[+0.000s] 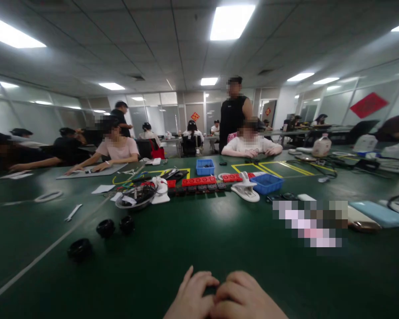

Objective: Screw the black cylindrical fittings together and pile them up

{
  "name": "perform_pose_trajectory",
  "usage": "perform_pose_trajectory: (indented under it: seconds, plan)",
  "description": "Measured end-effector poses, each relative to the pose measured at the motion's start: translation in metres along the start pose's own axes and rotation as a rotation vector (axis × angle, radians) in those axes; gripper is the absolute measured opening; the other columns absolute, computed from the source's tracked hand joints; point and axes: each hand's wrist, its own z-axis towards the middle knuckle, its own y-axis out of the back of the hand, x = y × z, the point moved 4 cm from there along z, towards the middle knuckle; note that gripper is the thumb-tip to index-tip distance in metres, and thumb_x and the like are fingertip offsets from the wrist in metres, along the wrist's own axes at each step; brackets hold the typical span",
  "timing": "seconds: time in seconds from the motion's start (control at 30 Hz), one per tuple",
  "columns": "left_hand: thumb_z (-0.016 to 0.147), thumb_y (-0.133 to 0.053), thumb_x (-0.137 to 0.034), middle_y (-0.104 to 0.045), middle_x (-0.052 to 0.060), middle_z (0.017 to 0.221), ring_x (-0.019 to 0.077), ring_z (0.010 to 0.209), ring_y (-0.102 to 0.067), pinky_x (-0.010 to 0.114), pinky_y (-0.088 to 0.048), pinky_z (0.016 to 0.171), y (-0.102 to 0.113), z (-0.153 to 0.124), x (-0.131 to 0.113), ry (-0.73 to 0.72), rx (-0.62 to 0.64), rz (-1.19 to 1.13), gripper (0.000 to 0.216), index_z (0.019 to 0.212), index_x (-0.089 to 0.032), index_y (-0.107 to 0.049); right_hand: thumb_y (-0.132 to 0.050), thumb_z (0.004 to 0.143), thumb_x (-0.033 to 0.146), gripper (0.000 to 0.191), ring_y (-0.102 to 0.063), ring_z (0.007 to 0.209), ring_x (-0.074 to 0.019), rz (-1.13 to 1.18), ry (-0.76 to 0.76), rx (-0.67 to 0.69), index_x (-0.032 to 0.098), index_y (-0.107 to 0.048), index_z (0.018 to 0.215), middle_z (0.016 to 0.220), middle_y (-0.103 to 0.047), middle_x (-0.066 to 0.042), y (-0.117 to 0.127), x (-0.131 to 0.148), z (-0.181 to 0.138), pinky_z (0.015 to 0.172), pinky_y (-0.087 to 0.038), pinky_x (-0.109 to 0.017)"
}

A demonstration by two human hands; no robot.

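Both hands come in from the bottom edge of the view, backs upward, low over a dark green, smooth tabletop [186, 241]. The left hand [192, 296] slants forward and inward, its outermost finger pointing ahead and the others bent toward the right hand [248, 297], whose fingers curl over in a loose row. The two are drawn together, their inner fingers meeting or overlapping around a small dark gap; the fingertips are partly hidden, so one cannot tell whether they grip anything or how tightly they close.

The nearest small items forward and to the left are three round, glossy black pieces [105, 228], resting on the tabletop well apart from the hands. Beyond the pieces lie a pale, slim wrench-shaped tool [73, 212], a shallow grey bowl [133, 207] heaped with dark parts, and a white plastic clip-shaped object [245, 191] beside a blue plastic bin [267, 189]
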Motion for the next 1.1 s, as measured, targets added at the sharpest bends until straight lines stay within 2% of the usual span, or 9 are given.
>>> perform_pose_trajectory:
  seconds: [0.07, 0.13, 0.27, 0.5, 0.63, 0.7, 0.8, 0.93, 1.1]
  plan:
    - [0.071, -0.064, -0.043, -0.05, 0.008, 0.125, 0.0315, 0.121, -0.04, 0.061, -0.02, 0.101, 0.008, -0.008, -0.015, -0.089, -0.036, 0.03, 0.051, 0.119, -0.029, -0.052, -0.063, 0.073, 0.029, 0.03, -0.05, 0.094, -0.0195, 0.043, -0.047, 0.006, 0.02, -0.056, 0.101, 0.102, -0.06, -0.004, 0.016, 0.013, 0.0, 0.082, -0.039, -0.034]
    - [0.074, -0.061, -0.042, -0.049, 0.007, 0.126, 0.0304, 0.12, -0.04, 0.06, -0.019, 0.102, 0.015, -0.012, -0.018, -0.065, -0.091, 0.027, 0.044, 0.116, -0.029, -0.054, -0.067, 0.068, 0.032, 0.032, -0.05, 0.09, -0.0182, 0.043, -0.151, -0.037, 0.017, -0.056, 0.094, 0.097, -0.059, -0.004, 0.027, 0.016, 0.001, 0.083, -0.037, -0.033]
    - [0.075, -0.06, -0.046, -0.05, 0.007, 0.125, 0.0307, 0.119, -0.042, 0.06, -0.02, 0.101, 0.013, -0.011, -0.013, -0.081, -0.08, 0.02, 0.047, 0.118, -0.03, -0.052, -0.065, 0.067, 0.049, 0.042, -0.049, 0.085, -0.018, -0.032, -0.191, -0.038, 0.016, -0.057, 0.092, 0.089, -0.058, -0.004, 0.023, 0.014, -0.001, 0.078, -0.037, -0.032]
    - [0.069, -0.066, -0.032, -0.053, 0.004, 0.121, 0.0291, 0.116, -0.045, 0.056, -0.022, 0.102, 0.012, -0.012, -0.017, -0.034, -0.172, 0.022, 0.045, 0.113, -0.031, -0.057, -0.062, 0.07, 0.028, 0.026, -0.049, 0.082, -0.0168, -0.015, -0.148, 0.048, 0.016, -0.059, 0.093, 0.088, -0.057, -0.004, 0.017, 0.013, 0.0, 0.075, -0.039, -0.029]
    - [0.071, -0.065, -0.034, -0.051, 0.005, 0.125, 0.03, 0.119, -0.042, 0.058, -0.02, 0.103, 0.013, -0.012, -0.017, -0.059, -0.103, -0.009, 0.048, 0.117, -0.031, -0.053, -0.06, 0.067, 0.017, 0.03, -0.05, 0.087, -0.0167, 0.07, -0.068, 0.073, 0.015, -0.057, 0.097, 0.094, -0.059, -0.004, 0.02, 0.018, 0.003, 0.081, -0.038, -0.03]
    - [0.073, -0.063, -0.038, -0.049, 0.006, 0.127, 0.0301, 0.12, -0.04, 0.058, -0.018, 0.103, 0.015, -0.012, -0.017, -0.076, -0.068, -0.022, 0.05, 0.121, -0.03, -0.05, -0.063, 0.068, 0.021, 0.04, -0.05, 0.092, -0.0175, 0.124, -0.072, 0.05, 0.013, -0.053, 0.106, 0.101, -0.059, -0.006, 0.022, 0.018, 0.003, 0.085, -0.037, -0.031]
    - [0.075, -0.06, -0.043, -0.049, 0.007, 0.126, 0.0303, 0.122, -0.038, 0.059, -0.018, 0.103, 0.018, -0.012, -0.018, -0.062, -0.031, -0.027, 0.043, 0.115, -0.028, -0.054, -0.063, 0.072, 0.034, 0.052, -0.05, 0.093, -0.0186, 0.16, -0.133, 0.001, 0.013, -0.047, 0.116, 0.105, -0.057, -0.008, 0.024, 0.013, 0.002, 0.085, -0.037, -0.034]
    - [0.075, -0.06, -0.042, -0.05, 0.006, 0.124, 0.0303, 0.12, -0.04, 0.06, -0.017, 0.102, 0.02, -0.011, -0.021, -0.044, -0.028, -0.037, 0.034, 0.107, -0.028, -0.058, -0.064, 0.071, 0.042, 0.053, -0.05, 0.091, -0.0186, 0.12, -0.168, -0.043, 0.016, -0.048, 0.114, 0.101, -0.058, -0.006, 0.023, 0.009, 0.001, 0.083, -0.038, -0.034]
    - [0.074, -0.062, -0.043, -0.05, 0.006, 0.123, 0.0317, 0.12, -0.04, 0.061, -0.017, 0.102, 0.017, -0.012, -0.019, -0.054, -0.03, -0.05, 0.038, 0.109, -0.028, -0.058, -0.066, 0.069, 0.043, 0.05, -0.05, 0.087, -0.0179, 0.105, -0.167, -0.035, 0.016, -0.05, 0.109, 0.097, -0.057, -0.006, 0.02, 0.008, 0.001, 0.079, -0.039, -0.033]
